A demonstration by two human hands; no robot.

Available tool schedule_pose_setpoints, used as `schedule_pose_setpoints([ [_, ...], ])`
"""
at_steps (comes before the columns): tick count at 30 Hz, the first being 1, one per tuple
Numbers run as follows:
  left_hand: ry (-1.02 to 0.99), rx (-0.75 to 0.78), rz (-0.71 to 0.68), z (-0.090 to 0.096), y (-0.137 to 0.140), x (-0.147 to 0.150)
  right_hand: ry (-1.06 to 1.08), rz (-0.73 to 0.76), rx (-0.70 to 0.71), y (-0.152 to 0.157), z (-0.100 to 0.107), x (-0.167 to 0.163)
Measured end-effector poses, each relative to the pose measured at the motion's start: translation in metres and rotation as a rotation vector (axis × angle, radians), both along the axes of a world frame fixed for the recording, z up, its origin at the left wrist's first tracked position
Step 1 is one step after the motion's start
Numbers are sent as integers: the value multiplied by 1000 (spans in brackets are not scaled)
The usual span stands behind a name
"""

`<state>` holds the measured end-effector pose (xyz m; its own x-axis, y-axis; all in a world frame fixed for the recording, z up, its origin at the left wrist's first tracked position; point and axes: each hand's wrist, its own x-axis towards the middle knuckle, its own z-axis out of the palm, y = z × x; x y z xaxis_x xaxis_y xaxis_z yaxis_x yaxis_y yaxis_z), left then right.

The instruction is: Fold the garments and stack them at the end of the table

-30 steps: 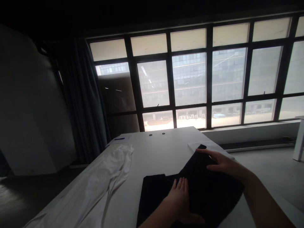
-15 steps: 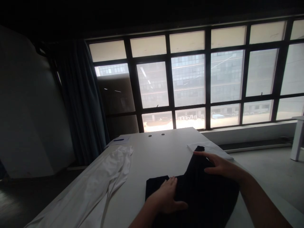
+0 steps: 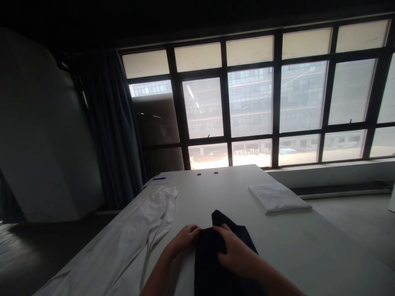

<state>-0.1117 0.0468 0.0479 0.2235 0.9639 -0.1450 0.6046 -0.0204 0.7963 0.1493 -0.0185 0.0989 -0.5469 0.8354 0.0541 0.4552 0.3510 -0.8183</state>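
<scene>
A black garment [image 3: 205, 263] lies folded on the white table [image 3: 203, 197] in front of me, its lower part cut off by the frame. My left hand [image 3: 185, 240] has its fingertips closed on the garment's far left corner. Across the folded layer lies my right hand [image 3: 237, 253], gripping the fabric with the fingers at its far edge and the thumb nearer me. A small bunched piece of the black cloth rises just beyond the right fingers. Between the hands the garment's left edge runs nearly straight.
Left of the garment a crumpled white garment [image 3: 123, 242] spreads along the table. A folded white cloth [image 3: 279, 198] rests at the right edge. Paper with a blue pen [image 3: 159, 178] sits at the far left corner. Windows and a dark curtain [image 3: 114, 131] stand behind.
My right hand has brought the raised right side of the black garment leftward, over the rest. My left hand has moved from flat on the cloth to its left corner. The folded white cloth is now uncovered.
</scene>
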Motion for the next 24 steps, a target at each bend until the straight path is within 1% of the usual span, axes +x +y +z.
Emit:
schedule_pose_setpoints([
  [3, -79, -32, 58, -12, 7, -1, -53, 61, -15, -5, -35, -26],
  [5, -124, -50, 85, -15, 9, -1, -76, 101, -4, -4, -49, -37],
  [6, -145, -58, 94, -15, 10, -1, -89, 105, -1, -2, -52, -40],
  [9, -192, -75, 110, -13, 8, -1, -135, 58, -2, 5, -48, -48],
  [12, -206, -74, 106, -9, 4, 0, -165, 45, 40, 9, -41, -57],
  [17, -149, -16, 70, -11, 5, -1, -235, 95, 66, -4, -45, -67],
  [19, -114, 45, 79, -16, 9, -2, -194, 151, 82, -8, -42, -64],
  [21, -82, 110, 103, -22, 13, -3, -122, 220, 62, -3, -34, -53],
  [23, -56, 154, 123, -27, 16, -5, -64, 237, -9, 12, -25, -37],
  [24, -45, 166, 128, -30, 18, -6, -65, 197, -28, 24, -22, -26],
])
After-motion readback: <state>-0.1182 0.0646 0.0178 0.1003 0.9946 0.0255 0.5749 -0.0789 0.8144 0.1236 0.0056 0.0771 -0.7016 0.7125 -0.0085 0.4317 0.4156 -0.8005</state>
